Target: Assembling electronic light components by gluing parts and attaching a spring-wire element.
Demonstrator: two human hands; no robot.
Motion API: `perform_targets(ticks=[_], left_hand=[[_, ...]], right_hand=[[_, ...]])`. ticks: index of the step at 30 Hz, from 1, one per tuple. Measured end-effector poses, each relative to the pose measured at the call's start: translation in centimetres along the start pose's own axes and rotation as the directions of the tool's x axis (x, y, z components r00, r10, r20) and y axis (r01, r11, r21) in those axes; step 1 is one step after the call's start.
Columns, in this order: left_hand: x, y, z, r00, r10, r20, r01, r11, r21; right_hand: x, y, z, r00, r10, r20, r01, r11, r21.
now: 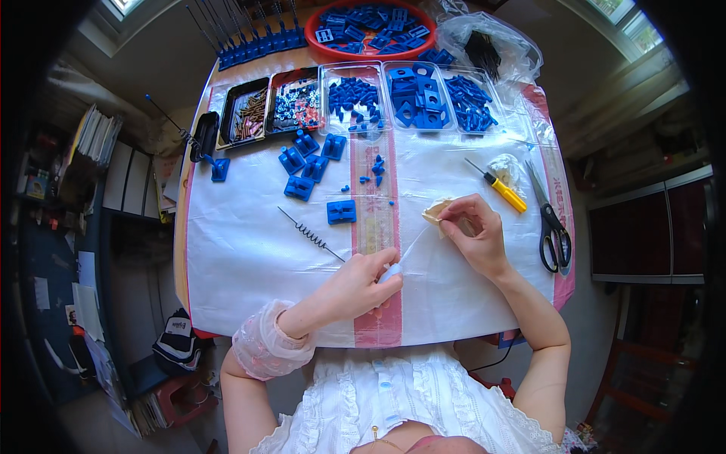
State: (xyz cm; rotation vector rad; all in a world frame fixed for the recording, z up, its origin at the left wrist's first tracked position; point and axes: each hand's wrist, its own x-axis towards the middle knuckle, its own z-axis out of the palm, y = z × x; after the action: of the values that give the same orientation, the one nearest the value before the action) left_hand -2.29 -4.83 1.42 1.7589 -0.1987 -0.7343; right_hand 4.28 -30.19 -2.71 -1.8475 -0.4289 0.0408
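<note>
My left hand (pixel 357 286) is closed around a small pale blue-and-white object (pixel 390 273). A thin whitish strand or tip (pixel 412 244) runs from it toward my right hand; I cannot tell which it is. A dark wire with a coiled spring (pixel 310 235) reaches the fingers of my left hand; whether they grip it is hidden. My right hand (pixel 476 233) pinches a crumpled beige scrap (pixel 436 211), thin like cloth or paper. Beyond my left hand lies a blue plastic block (pixel 341 212), with several similar blue blocks (pixel 300 188) behind it.
Trays of screws (pixel 252 115), nuts (pixel 296 102) and blue parts (pixel 354 97) line the back. Behind them are a red basin (pixel 310 38) and a rack of wires (pixel 261 51). A yellow-handled screwdriver (pixel 508 194) and black-handled scissors (pixel 554 240) lie at the right.
</note>
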Motion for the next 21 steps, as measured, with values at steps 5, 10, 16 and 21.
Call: perform_targets(ticks=[5, 10, 16, 21], left_hand=[[-0.08, 0.17, 0.07, 1.0, 0.007, 0.001, -0.007, 1.0, 0.003], [-0.14, 0.2, 0.08, 1.0, 0.007, 0.012, -0.007, 1.0, 0.011], [-0.13, 0.13, 0.05, 1.0, -0.005, 0.019, 0.004, 0.999, 0.038], [-0.14, 0.64, -0.04, 0.999, -0.036, 0.033, 0.035, 0.998, 0.046]], right_hand=[[0.01, -0.1, 0.52, 0.996, -0.051, -0.071, 0.052, 0.999, 0.003], [-0.14, -0.11, 0.61, 0.991, -0.094, -0.094, 0.087, 0.993, -0.079], [-0.19, -0.1, 0.84, 0.993, -0.021, -0.118, 0.018, 1.0, -0.026], [-0.14, -0.29, 0.8, 0.992, 0.054, -0.118, -0.051, 0.998, 0.031]])
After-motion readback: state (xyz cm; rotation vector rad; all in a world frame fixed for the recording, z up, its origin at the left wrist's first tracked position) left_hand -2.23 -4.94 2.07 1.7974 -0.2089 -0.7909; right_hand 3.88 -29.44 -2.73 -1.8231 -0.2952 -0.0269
